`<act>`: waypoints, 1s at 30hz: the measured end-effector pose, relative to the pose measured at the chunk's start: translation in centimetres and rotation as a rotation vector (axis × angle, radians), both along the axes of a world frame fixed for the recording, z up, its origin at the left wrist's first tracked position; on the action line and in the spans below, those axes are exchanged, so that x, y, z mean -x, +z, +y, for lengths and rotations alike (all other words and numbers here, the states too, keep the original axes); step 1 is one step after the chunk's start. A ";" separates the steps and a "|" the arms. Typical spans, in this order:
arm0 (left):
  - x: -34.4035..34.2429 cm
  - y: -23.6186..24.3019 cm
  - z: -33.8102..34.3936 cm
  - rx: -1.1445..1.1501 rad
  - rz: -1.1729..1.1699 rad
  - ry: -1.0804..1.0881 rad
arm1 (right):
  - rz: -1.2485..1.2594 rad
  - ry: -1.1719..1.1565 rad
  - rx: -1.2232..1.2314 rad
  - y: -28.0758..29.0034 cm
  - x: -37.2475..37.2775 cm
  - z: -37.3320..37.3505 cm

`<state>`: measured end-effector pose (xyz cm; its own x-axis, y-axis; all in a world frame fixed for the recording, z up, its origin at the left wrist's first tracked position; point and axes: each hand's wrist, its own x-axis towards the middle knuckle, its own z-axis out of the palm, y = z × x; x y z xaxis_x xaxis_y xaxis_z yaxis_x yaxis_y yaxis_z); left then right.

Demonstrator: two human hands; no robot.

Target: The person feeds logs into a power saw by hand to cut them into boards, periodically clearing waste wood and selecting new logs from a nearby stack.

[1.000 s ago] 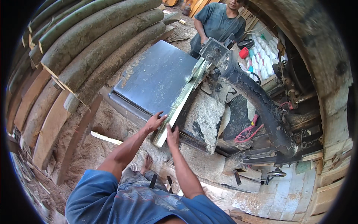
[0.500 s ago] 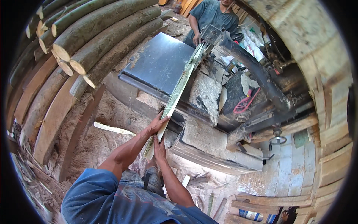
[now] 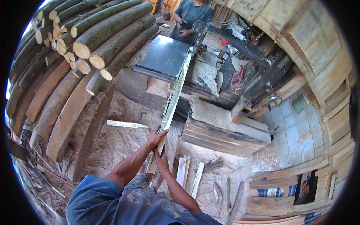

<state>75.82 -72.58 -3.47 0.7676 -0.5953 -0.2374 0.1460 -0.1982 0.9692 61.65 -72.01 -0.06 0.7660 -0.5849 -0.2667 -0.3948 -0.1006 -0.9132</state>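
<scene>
Long, narrow wood strips (image 3: pixel 174 98), pale with greenish bark, stretch from the saw machine's dark metal table (image 3: pixel 162 56) back toward my body. Two or more seem to lie side by side, with a thin gap between them. My left hand (image 3: pixel 159 137) is closed round their near part, thumb on top. Just nearer to me, my right hand (image 3: pixel 162 162) grips them from the right and below, its fingers partly hidden. The strips' far end rests on the table beside the upright saw guide (image 3: pixel 201 27). A co-worker (image 3: pixel 193 15) stands beyond it, hands off the strips.
Stacked logs (image 3: pixel 112 41) fill the left side, cut ends toward me. A sawdust-covered wooden block (image 3: pixel 225 131) stands right of the strips. An offcut (image 3: pixel 126 123) lies on the sawdusty floor, and loose slats (image 3: pixel 197 179) lie by my right arm. A handwheel (image 3: pixel 274 102) juts out at right.
The strips and both my hands have come back, farther from the machine. The co-worker's hand, earlier at the strips' far end, is now away from it. My view has shifted.
</scene>
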 end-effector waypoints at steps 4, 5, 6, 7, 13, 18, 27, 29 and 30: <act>6.4 1.6 5.7 0.005 0.150 -0.011 | -0.251 -0.083 -0.070 -1.3 5.6 5.7; 8.0 0.8 8.0 0.005 0.188 -0.014 | -0.150 -0.092 -0.045 -1.0 7.4 8.0; 9.8 -0.3 10.2 0.013 0.223 -0.007 | -0.118 -0.126 -0.121 -1.4 9.9 9.8; 11.9 -1.4 11.8 -0.055 0.169 -0.024 | -0.089 -0.162 -0.197 -1.7 12.5 11.6; 26.6 -9.7 10.7 0.023 0.452 0.144 | -0.163 -0.438 0.088 -3.5 38.1 20.0; 31.4 -5.0 14.9 0.107 0.660 -0.165 | 0.756 -0.533 0.480 -1.2 50.2 24.8; 49.2 0.6 20.3 -0.456 0.251 -1.525 | -0.240 -1.142 -0.660 5.0 42.7 30.7; 52.3 2.0 21.3 -0.395 0.288 -1.748 | -0.272 -1.340 -0.588 6.4 44.2 32.8; 54.1 2.6 21.4 -0.309 0.331 -1.914 | -0.287 -1.479 -0.502 7.0 45.2 33.4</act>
